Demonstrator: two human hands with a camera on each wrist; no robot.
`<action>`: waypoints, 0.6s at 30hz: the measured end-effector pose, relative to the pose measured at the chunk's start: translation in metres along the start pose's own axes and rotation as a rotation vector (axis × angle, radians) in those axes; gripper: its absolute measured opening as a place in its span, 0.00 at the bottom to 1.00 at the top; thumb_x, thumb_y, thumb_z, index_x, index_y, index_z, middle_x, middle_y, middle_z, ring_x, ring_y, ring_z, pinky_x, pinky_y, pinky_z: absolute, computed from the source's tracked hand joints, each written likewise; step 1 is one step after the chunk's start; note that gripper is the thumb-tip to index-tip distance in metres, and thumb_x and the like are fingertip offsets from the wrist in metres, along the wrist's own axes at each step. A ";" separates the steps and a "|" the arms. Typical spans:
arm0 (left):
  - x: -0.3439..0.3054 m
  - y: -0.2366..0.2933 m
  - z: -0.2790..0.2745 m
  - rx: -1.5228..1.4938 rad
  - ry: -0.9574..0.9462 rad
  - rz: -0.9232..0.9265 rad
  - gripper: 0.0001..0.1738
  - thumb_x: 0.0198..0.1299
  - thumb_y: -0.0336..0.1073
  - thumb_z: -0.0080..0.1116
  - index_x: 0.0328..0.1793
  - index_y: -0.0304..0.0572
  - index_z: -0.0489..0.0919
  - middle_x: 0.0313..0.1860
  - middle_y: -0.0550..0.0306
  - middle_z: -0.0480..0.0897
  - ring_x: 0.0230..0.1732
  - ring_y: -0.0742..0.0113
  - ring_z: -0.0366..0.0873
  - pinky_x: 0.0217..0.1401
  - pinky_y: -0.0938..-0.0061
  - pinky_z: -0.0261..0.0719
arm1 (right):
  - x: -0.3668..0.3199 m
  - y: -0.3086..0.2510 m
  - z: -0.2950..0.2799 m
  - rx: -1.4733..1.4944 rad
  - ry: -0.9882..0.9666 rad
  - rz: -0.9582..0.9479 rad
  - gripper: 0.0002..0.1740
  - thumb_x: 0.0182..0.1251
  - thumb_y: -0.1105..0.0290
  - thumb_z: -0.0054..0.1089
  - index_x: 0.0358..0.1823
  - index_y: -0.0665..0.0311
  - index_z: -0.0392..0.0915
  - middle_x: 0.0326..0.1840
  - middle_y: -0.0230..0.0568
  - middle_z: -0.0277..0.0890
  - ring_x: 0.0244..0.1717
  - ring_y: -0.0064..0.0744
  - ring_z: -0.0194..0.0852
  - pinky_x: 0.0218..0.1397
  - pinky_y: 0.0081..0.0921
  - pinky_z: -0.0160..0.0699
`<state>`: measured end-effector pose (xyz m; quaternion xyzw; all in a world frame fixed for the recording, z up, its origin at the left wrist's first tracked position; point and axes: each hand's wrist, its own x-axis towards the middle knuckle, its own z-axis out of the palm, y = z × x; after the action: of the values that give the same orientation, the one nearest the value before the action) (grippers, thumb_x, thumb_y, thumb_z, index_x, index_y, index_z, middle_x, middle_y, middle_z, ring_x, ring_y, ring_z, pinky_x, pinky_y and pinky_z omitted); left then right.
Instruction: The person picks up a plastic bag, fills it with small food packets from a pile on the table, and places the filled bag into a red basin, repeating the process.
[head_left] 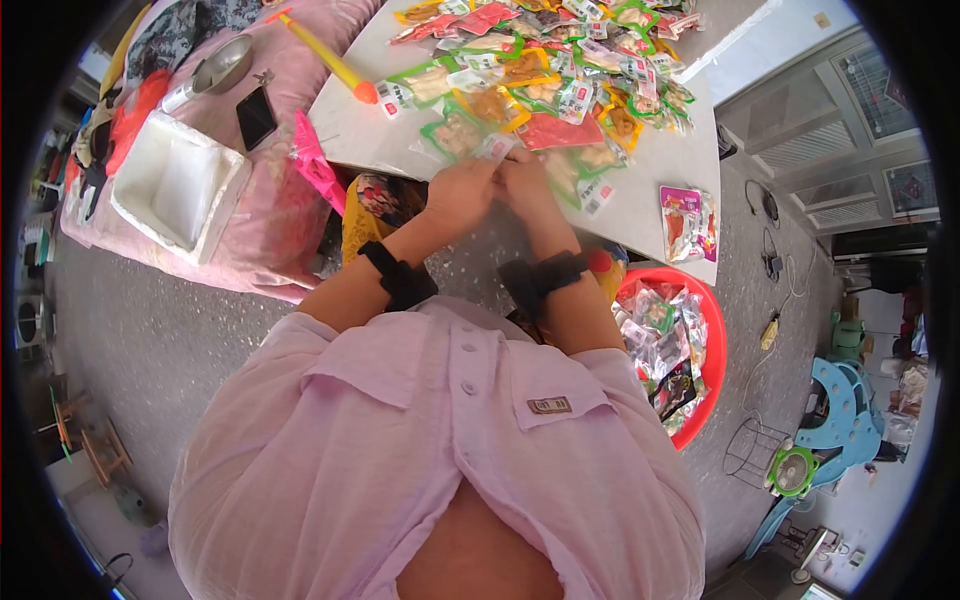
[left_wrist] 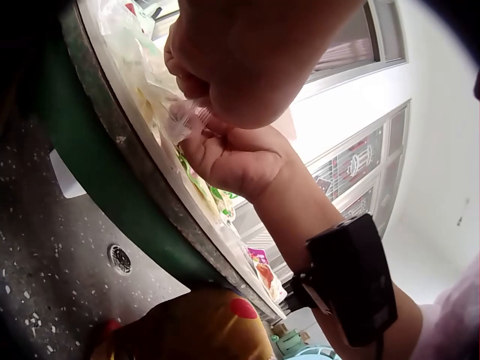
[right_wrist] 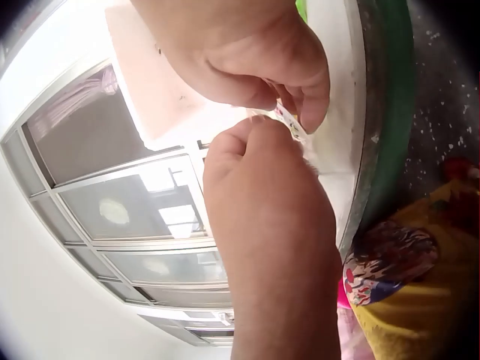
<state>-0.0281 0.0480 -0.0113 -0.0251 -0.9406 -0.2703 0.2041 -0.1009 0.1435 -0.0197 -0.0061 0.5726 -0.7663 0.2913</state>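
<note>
At the near edge of the table, both hands meet with their fingertips close together. My left hand (head_left: 460, 196) and my right hand (head_left: 527, 188) pinch a clear plastic packet (left_wrist: 180, 120) between them. In the left wrist view, crinkled film shows between the fingers of both hands. The right wrist view shows a printed bit of the packet (right_wrist: 289, 120) below the right fingers; the hands hide the rest. Just beyond the hands lie a green-edged packet of pale food (head_left: 455, 135) and a red packet (head_left: 560, 131).
Several sealed food packets (head_left: 525, 68) cover the table's far part. A pink-purple packet (head_left: 688, 222) lies at its right. A red basin (head_left: 714, 345) of packets stands below. Left, a pink-covered bed (head_left: 270, 225) bears a white foam box (head_left: 180, 185) and a phone (head_left: 256, 118).
</note>
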 end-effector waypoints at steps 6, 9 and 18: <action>0.000 -0.013 0.008 -0.033 0.043 -0.011 0.08 0.47 0.32 0.46 0.35 0.41 0.69 0.29 0.49 0.73 0.31 0.49 0.71 0.31 0.60 0.70 | -0.002 0.003 -0.003 -0.003 -0.059 -0.093 0.06 0.52 0.75 0.47 0.31 0.70 0.70 0.26 0.39 0.70 0.26 0.25 0.70 0.24 0.17 0.69; -0.001 -0.019 0.017 -0.079 0.081 -0.018 0.08 0.48 0.32 0.45 0.35 0.41 0.70 0.30 0.49 0.73 0.33 0.50 0.72 0.33 0.61 0.70 | -0.016 -0.015 -0.024 -0.511 0.256 -0.300 0.07 0.52 0.74 0.48 0.30 0.71 0.70 0.24 0.40 0.70 0.27 0.26 0.70 0.26 0.21 0.68; 0.000 -0.026 0.027 -0.039 -0.006 -0.094 0.08 0.49 0.33 0.45 0.36 0.41 0.70 0.30 0.50 0.74 0.35 0.52 0.72 0.34 0.62 0.70 | 0.020 -0.049 -0.170 -1.240 0.845 -0.656 0.22 0.47 0.66 0.51 0.42 0.74 0.67 0.38 0.57 0.71 0.41 0.50 0.69 0.45 0.34 0.66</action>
<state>-0.0416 0.0400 -0.0447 0.0142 -0.9358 -0.2980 0.1876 -0.1971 0.2915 -0.0418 -0.0441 0.9228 -0.2945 -0.2443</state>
